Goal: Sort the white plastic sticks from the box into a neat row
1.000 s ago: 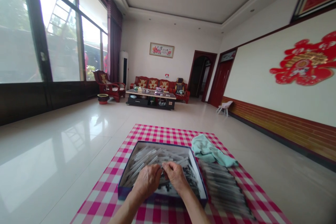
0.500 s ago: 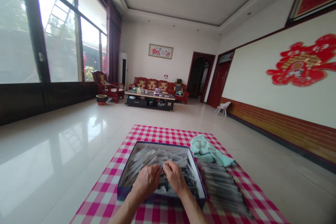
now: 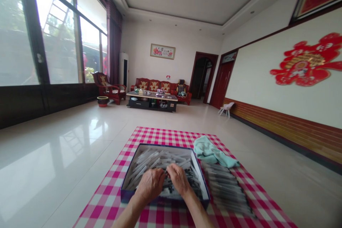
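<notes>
The left hand [image 3: 151, 183] and right hand [image 3: 178, 179] curled close together above pale tubes [image 3: 149, 159] in a box [image 3: 128, 195] on the checked surface [image 3: 109, 192]; whether they grasped anything, I couldn't tell.

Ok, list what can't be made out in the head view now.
All in the head view:
Anything between the fingers of the left hand and right hand: too small, partly covered by those hands.
Contents of the box beneath them: hidden by hands.
Row of slender pieces: blurred.
Red wall decoration: cut off by the right edge.
</notes>
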The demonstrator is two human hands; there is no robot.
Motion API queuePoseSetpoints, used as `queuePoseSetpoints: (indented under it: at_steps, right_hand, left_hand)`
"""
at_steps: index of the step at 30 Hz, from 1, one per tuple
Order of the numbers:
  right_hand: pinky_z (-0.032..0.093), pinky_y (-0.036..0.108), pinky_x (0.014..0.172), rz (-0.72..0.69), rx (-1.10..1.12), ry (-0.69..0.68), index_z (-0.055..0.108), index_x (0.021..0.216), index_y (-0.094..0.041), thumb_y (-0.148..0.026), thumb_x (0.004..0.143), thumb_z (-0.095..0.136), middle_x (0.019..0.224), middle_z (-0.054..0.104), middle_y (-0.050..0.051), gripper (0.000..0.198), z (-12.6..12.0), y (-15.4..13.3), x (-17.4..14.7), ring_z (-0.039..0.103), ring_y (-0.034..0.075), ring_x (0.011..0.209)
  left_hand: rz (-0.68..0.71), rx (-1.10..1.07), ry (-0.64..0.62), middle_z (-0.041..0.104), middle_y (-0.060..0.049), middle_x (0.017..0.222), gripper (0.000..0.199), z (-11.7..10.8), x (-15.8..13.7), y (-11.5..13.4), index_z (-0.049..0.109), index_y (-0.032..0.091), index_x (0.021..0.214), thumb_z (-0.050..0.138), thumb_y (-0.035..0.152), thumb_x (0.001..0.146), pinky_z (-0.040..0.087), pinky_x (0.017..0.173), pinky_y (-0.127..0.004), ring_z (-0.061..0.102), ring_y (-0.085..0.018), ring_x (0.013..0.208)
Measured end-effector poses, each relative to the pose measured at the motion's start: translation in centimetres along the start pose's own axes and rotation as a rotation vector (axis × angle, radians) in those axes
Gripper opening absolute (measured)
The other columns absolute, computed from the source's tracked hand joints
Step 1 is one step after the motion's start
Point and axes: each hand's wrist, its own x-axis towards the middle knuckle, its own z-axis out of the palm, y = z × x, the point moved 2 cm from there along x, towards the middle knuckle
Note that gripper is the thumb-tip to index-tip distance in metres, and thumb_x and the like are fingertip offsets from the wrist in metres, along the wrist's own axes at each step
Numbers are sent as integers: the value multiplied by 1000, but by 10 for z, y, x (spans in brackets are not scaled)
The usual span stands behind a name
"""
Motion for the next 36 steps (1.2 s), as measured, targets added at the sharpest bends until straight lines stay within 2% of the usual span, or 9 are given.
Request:
queuePoseSetpoints:
  at_steps: [4, 13, 18, 21, 24, 30, 36]
  right_hand:
    - [35, 22, 56, -4, -4, -27, 50, 58, -20, -32, 81, 41, 57, 53, -2, 28, 0, -2, -2, 50, 14, 60]
    - [29, 26, 53, 14, -86, 4, 43, 47, -21, -48, 82, 40, 45, 42, -3, 45, 7, 4, 0, 42, 13, 51]
    - [33, 26, 54, 45, -78, 11, 46, 48, -21, -47, 90, 26, 45, 49, 0, 53, 6, 2, 0, 48, 15, 51]
    - [35, 24, 56, 23, -70, 0, 51, 55, -20, -39, 88, 31, 54, 56, 1, 43, 3, 1, -1, 51, 15, 57]
    - [34, 23, 55, 14, -72, -16, 51, 57, -20, -33, 84, 38, 57, 57, 0, 33, 3, 2, -3, 51, 15, 60]
    - [33, 24, 52, 13, -81, -27, 50, 54, -20, -41, 86, 37, 52, 53, 0, 40, 6, 2, -3, 46, 14, 56]
    - [33, 25, 52, 28, -75, 1, 47, 54, -20, -44, 90, 27, 51, 50, 0, 48, 6, 2, 1, 48, 15, 54]
  left_hand:
    - [-2, 12, -7, 67, -4, 68, 31, 0, -1, 0, 60, 19, 73, 37, 23, 93, 37, 57, -25, 65, -16, 66]
    - [-16, 20, -39, 68, -4, 68, 30, -1, -3, 1, 60, 19, 72, 38, 23, 93, 38, 57, -25, 66, -16, 65]
    - [-24, 24, -39, 67, -4, 68, 30, -3, -3, 3, 60, 19, 71, 39, 22, 92, 37, 57, -25, 66, -16, 66]
    - [-27, 25, -38, 68, -5, 68, 30, -3, -3, 3, 61, 19, 73, 38, 22, 92, 37, 57, -25, 66, -16, 66]
    - [-26, 25, -38, 68, -5, 70, 30, -2, -4, 3, 61, 18, 74, 38, 23, 92, 38, 57, -26, 66, -18, 68]
    - [-20, 29, -29, 68, -5, 71, 30, -1, -4, 3, 60, 19, 74, 37, 22, 93, 38, 58, -26, 66, -17, 68]
    - [-5, 28, -6, 68, -4, 72, 29, 1, -2, 2, 59, 20, 73, 37, 21, 92, 39, 59, -26, 66, -17, 69]
